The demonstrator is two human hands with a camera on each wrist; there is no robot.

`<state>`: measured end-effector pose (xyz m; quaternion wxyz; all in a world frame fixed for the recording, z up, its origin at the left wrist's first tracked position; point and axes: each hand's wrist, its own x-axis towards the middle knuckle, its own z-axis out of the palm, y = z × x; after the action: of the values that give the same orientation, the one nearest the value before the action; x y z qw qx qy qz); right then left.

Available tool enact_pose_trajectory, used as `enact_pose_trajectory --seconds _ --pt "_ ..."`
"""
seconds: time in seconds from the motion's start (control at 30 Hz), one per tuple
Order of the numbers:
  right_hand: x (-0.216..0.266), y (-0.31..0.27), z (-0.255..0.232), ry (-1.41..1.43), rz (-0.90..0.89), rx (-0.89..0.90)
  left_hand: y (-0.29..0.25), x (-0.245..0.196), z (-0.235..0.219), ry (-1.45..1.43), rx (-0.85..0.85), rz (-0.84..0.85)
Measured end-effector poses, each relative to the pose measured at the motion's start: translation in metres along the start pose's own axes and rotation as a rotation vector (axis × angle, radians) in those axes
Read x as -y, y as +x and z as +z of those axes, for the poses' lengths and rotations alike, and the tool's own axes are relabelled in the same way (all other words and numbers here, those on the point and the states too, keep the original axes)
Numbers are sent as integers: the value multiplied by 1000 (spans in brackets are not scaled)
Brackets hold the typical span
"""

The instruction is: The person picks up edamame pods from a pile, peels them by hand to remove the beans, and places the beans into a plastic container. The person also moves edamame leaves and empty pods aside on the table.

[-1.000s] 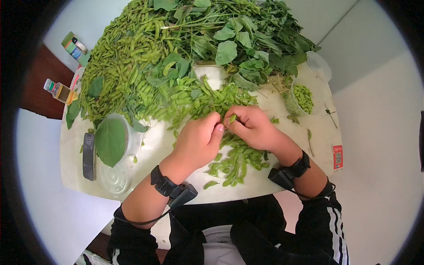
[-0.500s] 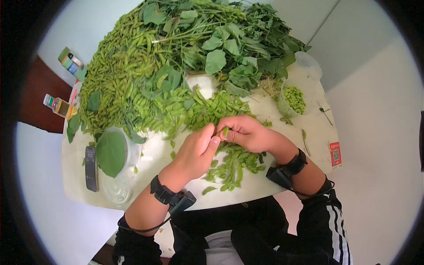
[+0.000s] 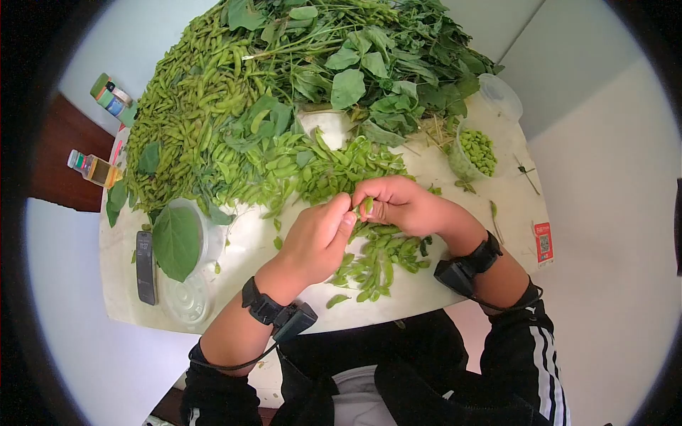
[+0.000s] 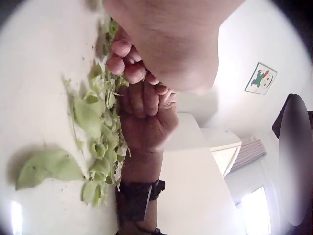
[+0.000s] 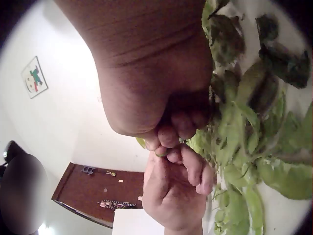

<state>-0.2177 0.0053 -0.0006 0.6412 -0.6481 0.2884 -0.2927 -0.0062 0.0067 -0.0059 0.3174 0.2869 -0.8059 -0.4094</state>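
Note:
In the head view my left hand (image 3: 312, 238) and right hand (image 3: 405, 206) meet fingertip to fingertip above the table. A green soybean pod (image 3: 368, 206) pokes out from the right thumb and forefinger, which pinch it. The left thumb and forefinger pinch its other end, mostly covered by the fingers. Curled fingers of both hands show in the left wrist view, close over split, pale green pods (image 4: 88, 117). Under and in front of the hands lie loose pods (image 3: 380, 263). Beyond them spreads a band of lighter green pods (image 3: 284, 170).
A large heap of pods (image 3: 185, 92) and leafy stalks (image 3: 398, 64) covers the far side. A clear tub of shelled beans (image 3: 477, 153) stands right. At left are a leaf-covered tub (image 3: 177, 245), a phone (image 3: 145, 270), a clear lid (image 3: 188, 302) and a bottle (image 3: 99, 170).
The head view has shifted a little. Both hands stay together at the pod, with only slight movements of the fingers and the right wrist.

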Motion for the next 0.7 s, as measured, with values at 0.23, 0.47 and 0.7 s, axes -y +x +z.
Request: enact_pose_trajectory --seconds 0.23,0.47,0.7 --pt "1 1 -2 239 50 77 0 -11 -2 176 -60 45" --pt "5 5 7 -29 -68 -147 1 -6 2 75 -119 -55" --pt "18 4 11 -689 -28 -232 3 -6 2 143 -169 0"
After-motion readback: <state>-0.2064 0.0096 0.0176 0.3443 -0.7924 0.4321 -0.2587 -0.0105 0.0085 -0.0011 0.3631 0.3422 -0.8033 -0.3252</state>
